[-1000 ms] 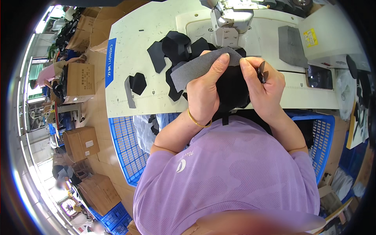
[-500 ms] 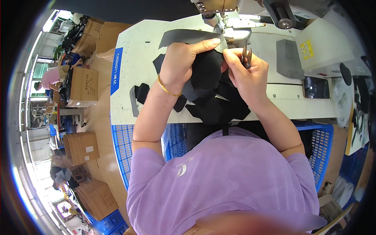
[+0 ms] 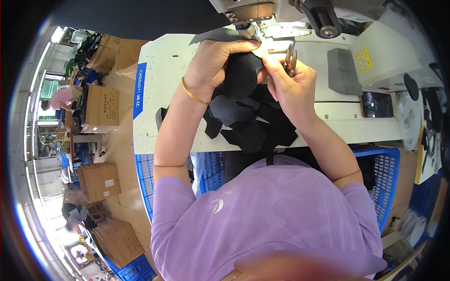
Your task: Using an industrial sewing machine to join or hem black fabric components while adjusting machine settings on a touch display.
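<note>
My left hand (image 3: 206,65) is closed on a black fabric piece (image 3: 241,77), thumb stretched along its upper edge near the sewing machine's needle area (image 3: 255,35). My right hand (image 3: 293,89) pinches the same work at its right edge between thumb and forefinger. Dark thread snips (image 3: 290,63) are tucked in that hand, their points upward. Beyond my left thumb a grey fabric strip (image 3: 211,35) reaches toward the presser foot. Several black cut pieces (image 3: 258,133) lie heaped below my hands, at the table's near edge. My left fingers are partly hidden behind the fabric.
The white machine table (image 3: 157,89) extends on both sides. At right are a grey fabric panel (image 3: 343,72), a phone (image 3: 377,104) and a plastic bag (image 3: 409,117). Blue baskets (image 3: 388,187) flank my body below the table. Cartons (image 3: 101,107) and another person (image 3: 63,97) are at far left.
Both hands and the fabric have shifted slightly farther up toward the needle. The grey strip now lies partly under the machine head. The snips stay in my right hand.
</note>
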Available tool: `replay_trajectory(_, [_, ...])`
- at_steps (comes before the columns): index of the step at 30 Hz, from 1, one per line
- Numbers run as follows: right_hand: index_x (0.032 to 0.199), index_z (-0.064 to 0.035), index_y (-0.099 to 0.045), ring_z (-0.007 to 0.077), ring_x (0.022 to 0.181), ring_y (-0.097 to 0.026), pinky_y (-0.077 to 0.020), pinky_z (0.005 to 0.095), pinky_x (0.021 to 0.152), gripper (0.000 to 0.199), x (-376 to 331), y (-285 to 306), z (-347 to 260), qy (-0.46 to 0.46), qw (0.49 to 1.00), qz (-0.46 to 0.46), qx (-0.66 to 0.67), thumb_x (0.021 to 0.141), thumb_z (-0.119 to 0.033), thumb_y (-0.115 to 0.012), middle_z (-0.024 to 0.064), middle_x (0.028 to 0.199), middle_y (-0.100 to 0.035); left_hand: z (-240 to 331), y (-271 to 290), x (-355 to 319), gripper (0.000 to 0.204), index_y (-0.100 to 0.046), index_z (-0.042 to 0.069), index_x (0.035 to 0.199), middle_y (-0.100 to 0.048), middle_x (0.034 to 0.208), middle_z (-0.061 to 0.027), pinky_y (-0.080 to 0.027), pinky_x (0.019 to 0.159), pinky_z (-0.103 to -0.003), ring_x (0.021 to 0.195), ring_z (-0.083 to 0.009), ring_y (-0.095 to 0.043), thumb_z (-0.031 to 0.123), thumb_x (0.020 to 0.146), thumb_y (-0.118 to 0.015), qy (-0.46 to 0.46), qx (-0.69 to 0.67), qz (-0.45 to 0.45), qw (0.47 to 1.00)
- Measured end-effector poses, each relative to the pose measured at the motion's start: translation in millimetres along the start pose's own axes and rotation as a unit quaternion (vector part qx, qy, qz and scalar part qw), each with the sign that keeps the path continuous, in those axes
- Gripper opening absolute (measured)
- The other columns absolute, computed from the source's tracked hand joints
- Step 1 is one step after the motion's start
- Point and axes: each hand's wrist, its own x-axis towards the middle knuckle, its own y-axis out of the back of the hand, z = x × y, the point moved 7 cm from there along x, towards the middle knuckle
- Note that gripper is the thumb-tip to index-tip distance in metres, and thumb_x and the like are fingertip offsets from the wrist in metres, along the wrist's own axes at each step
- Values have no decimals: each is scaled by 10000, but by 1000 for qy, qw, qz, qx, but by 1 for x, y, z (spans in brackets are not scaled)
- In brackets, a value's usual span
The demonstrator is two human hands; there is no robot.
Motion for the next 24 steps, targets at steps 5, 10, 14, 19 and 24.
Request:
replay_trajectory(5, [714,-10,-649,2,481,-445,-313,198,423,292,0,-2,1,-1,1000,-6,-4,948,-181,-611,13,606,-635,-4,2,5,193,-696,-41,971,-686,930,-106,-549,731,-295,816,-180,-662,-32,779,-719,31,-14,-9,999])
replay_trajectory(10, [715,-8,-642,1,473,-430,-302,201,419,297,1,-5,-2,3,1000,2,10,960,-171,-598,16,612,-634,-3,1,3,205,-698,-36,964,-684,924,-102,-553,719,-297,809,-180,-661,-25,763,-735,31,-26,-1,999])
replay_trajectory(14, [720,-10,-645,3,463,-428,-303,199,418,295,0,-5,-3,-9,1000,3,29,962,-168,-593,17,619,-637,0,2,2,171,-704,-37,927,-686,914,-102,-553,726,-299,807,-180,-660,-28,760,-736,4,12,17,1000])
replay_trajectory(19, [702,-10,-635,4,462,-434,-311,194,417,291,2,-4,-3,-3,1000,2,-10,950,-153,-590,13,597,-631,1,4,3,147,-711,-40,910,-692,910,-105,-551,730,-297,811,-181,-664,-40,764,-726,-16,19,19,1000])
replay_trajectory(24, [696,-10,-632,5,461,-434,-309,199,413,296,3,-3,-2,6,1000,3,-5,945,-165,-595,8,589,-627,3,4,1,163,-706,-45,962,-699,933,-92,-542,746,-282,828,-165,-666,-16,802,-710,-26,57,4,998])
